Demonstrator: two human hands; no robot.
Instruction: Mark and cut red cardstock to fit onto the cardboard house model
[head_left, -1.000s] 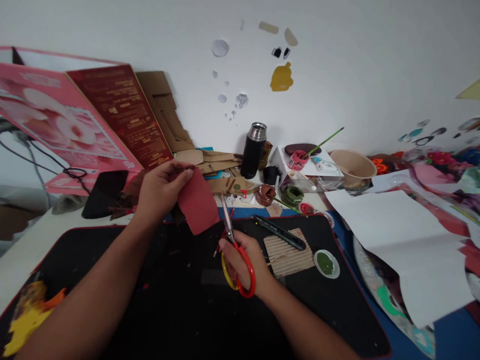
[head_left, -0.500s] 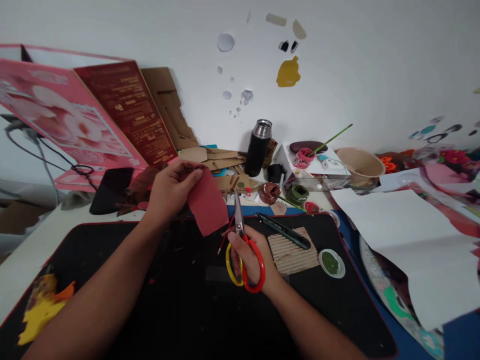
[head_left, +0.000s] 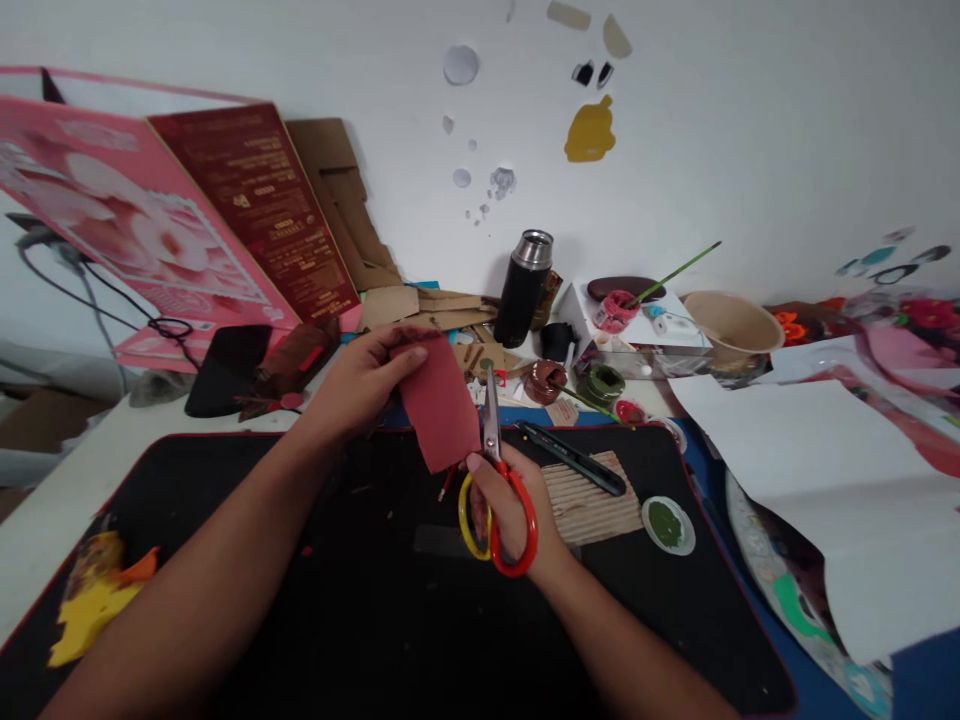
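Observation:
My left hand (head_left: 367,375) pinches the upper left edge of a dull-red piece of paper or thin card (head_left: 441,408), thumb in front, the sheet hanging tilted above the mat. In my right hand (head_left: 517,500) is a pair of scissors (head_left: 493,475) with one red and one yellow handle loop. Its blades point up and look closed, close to the sheet's right edge. Whether they touch the sheet I cannot tell. Behind the sheet's lower corner, a thin red pencil-like stick (head_left: 448,482) shows in part.
On the black mat (head_left: 360,620) lie a dark utility knife (head_left: 574,458), corrugated cardboard (head_left: 592,505), a dish of green paint (head_left: 667,525) and a yellow scrap (head_left: 94,610). Behind stand paint jars (head_left: 545,382) and a black flask (head_left: 523,290). White paper (head_left: 840,470) overhangs at right.
The red sheet and my left hand have shifted slightly right, nearer the scissors. The whole view has also moved a little. Both hands keep their holds.

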